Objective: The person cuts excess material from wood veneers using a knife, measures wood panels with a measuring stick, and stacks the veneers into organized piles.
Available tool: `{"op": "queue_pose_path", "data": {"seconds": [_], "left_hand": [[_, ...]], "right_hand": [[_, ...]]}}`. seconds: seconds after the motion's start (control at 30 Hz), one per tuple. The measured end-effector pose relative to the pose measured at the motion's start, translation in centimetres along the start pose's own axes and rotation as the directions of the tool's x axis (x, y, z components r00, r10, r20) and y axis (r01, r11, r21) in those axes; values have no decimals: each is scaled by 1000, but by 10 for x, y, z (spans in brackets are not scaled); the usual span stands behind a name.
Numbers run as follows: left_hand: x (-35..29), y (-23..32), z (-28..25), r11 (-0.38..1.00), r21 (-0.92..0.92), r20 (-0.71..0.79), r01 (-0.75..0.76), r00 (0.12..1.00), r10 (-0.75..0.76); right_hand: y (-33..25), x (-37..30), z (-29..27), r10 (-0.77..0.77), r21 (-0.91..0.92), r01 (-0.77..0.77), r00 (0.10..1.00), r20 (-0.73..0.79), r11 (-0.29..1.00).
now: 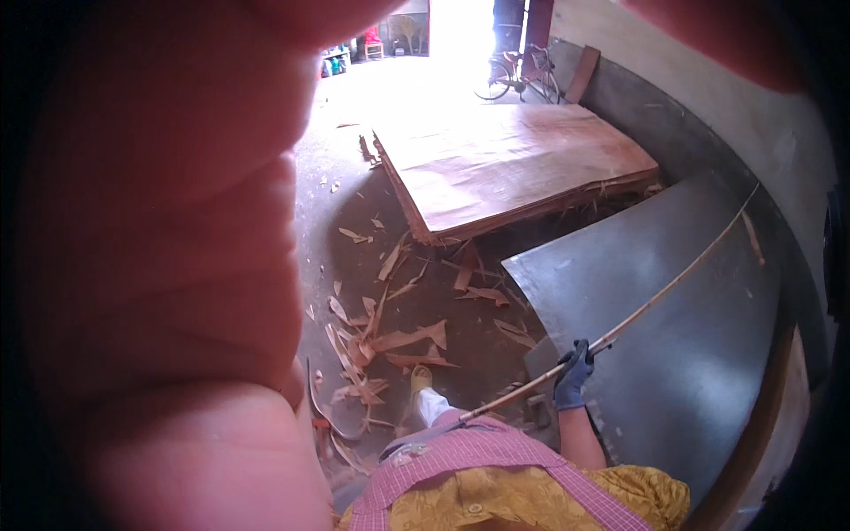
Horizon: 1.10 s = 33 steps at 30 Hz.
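My right hand, in a dark blue-grey glove, is closed around a long thin wooden stick. The stick slants from near my waist up to the far right, above a large dark flat sheet. Very close to the camera, my bare left hand fills the left side, blurred; the placing of its fingers does not show. A reddish blur, perhaps a fingertip, covers part of the upper right corner.
A stack of thin wood veneer sheets lies ahead. Torn veneer scraps litter the floor before my shoe. Farther back stand a bicycle by a bright doorway and a red chair. A wall curves along the right.
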<state>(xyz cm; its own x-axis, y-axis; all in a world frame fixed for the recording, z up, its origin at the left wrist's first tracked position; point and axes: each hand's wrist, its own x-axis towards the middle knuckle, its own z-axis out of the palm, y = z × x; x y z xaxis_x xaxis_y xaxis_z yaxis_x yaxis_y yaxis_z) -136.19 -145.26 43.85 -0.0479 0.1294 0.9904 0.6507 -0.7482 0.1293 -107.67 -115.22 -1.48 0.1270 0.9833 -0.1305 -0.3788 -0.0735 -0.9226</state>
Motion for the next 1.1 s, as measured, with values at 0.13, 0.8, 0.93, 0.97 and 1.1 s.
{"op": "queue_pose_path", "data": {"seconds": [0.13, 0.8, 0.93, 0.97, 1.1], "left_hand": [[39, -109, -34, 998, 62, 105, 5, 994, -11], [-382, -743, -168, -308, 453, 646, 837, -546, -533], [-419, -830, -200, -294, 394, 517, 871, -475, -713], [-422, -859, -209, -374, 492, 458, 786, -599, -656], [-463, -973, -259, -339, 714, 361, 613, -736, -572]], "right_hand": [[63, 28, 185, 5, 121, -2, 1000, -21, 993], [331, 211, 720, 272, -169, -282, 959, -84, 944], [400, 232, 761, 384, -288, -382, 922, -52, 878], [429, 237, 759, 377, -201, -383, 924, -68, 902], [556, 270, 708, 234, -547, -422, 895, -381, 723]]}}
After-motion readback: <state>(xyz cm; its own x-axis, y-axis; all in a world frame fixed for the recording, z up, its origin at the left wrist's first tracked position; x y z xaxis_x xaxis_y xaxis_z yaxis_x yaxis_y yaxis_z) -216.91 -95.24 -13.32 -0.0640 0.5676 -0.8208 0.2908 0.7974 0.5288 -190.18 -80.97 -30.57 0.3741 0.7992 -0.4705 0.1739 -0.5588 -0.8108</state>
